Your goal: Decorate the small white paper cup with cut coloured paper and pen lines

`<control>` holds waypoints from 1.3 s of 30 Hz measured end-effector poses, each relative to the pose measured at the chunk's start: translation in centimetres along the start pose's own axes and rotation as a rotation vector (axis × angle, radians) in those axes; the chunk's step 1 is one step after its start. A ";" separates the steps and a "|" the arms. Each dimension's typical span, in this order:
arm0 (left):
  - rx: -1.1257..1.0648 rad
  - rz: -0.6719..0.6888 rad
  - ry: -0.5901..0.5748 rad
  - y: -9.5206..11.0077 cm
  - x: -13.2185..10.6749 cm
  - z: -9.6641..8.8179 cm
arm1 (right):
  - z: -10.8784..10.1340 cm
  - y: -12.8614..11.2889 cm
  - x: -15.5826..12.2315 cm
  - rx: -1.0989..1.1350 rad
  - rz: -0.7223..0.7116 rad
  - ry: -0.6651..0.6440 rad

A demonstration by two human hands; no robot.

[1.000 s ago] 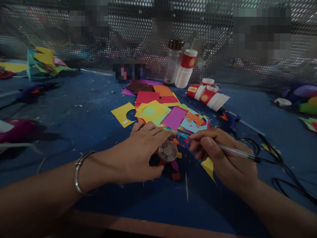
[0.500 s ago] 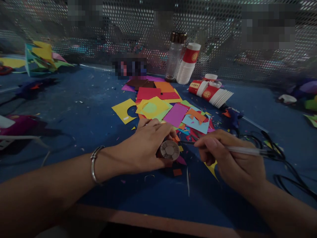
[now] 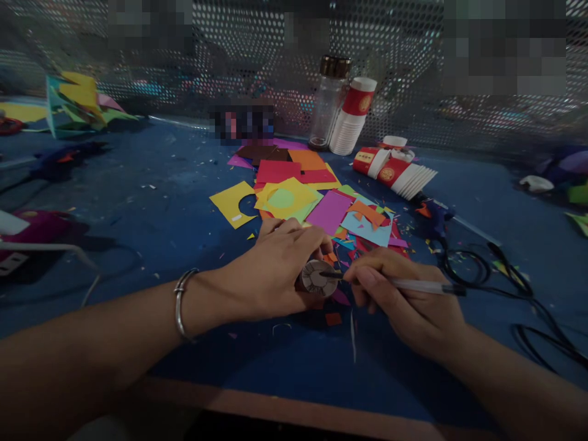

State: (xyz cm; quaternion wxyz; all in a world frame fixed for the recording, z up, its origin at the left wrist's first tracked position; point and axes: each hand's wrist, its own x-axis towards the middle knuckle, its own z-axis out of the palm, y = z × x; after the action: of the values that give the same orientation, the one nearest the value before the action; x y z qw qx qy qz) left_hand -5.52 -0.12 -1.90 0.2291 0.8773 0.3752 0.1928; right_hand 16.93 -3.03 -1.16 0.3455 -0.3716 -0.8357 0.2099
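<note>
My left hand (image 3: 280, 269) is wrapped round what looks like a small paper cup, whose pale round end (image 3: 315, 283) faces up towards me. Dark lines radiate round the rim of that end, while its middle is plain. My fingers hide most of the cup's side. Between the thumb and fingers of my right hand (image 3: 404, 294) is a pen (image 3: 413, 285) with a clear barrel and a dark tip. The tip reaches over the round end, at or just above its surface.
Coloured paper sheets (image 3: 329, 211) and scraps lie beyond my hands. Behind them stand a clear bottle (image 3: 325, 113) and a stack of paper cups (image 3: 351, 116); more cups (image 3: 390, 171) lie sideways. A glue gun (image 3: 434, 217) with a black cable (image 3: 509, 272) is at right, another glue gun (image 3: 64, 159) at left.
My right hand has moved left, bringing the pen tip from beside the cup to over its round end. My left hand still grips the cup. The view has shifted slightly.
</note>
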 end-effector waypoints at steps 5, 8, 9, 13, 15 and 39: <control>0.005 0.010 0.003 0.0 -0.1 0.0 | 0.2 0.0 0.2 -0.001 0.024 -0.040; -0.002 0.017 0.003 0.0 -0.1 0.0 | 0.2 -0.1 0.4 -0.006 0.032 -0.054; -0.003 0.013 0.000 0.0 -0.1 0.0 | 0.2 -0.2 0.5 -0.007 0.031 -0.059; 0.001 -0.012 -0.015 0.1 0.1 0.0 | 0.2 0.0 0.6 -0.041 0.008 -0.067; -0.003 -0.011 -0.014 0.2 0.1 0.0 | 0.2 0.0 0.6 -0.050 -0.002 -0.063; 0.019 -0.003 -0.003 0.2 -0.1 0.0 | 0.2 0.4 -0.2 -0.096 -0.005 -0.021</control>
State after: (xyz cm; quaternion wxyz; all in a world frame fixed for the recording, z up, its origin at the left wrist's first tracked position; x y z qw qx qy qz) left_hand -5.46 -0.27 -1.78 0.2217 0.8790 0.3780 0.1877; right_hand 17.10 -3.00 -1.58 0.3189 -0.3835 -0.8494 0.1728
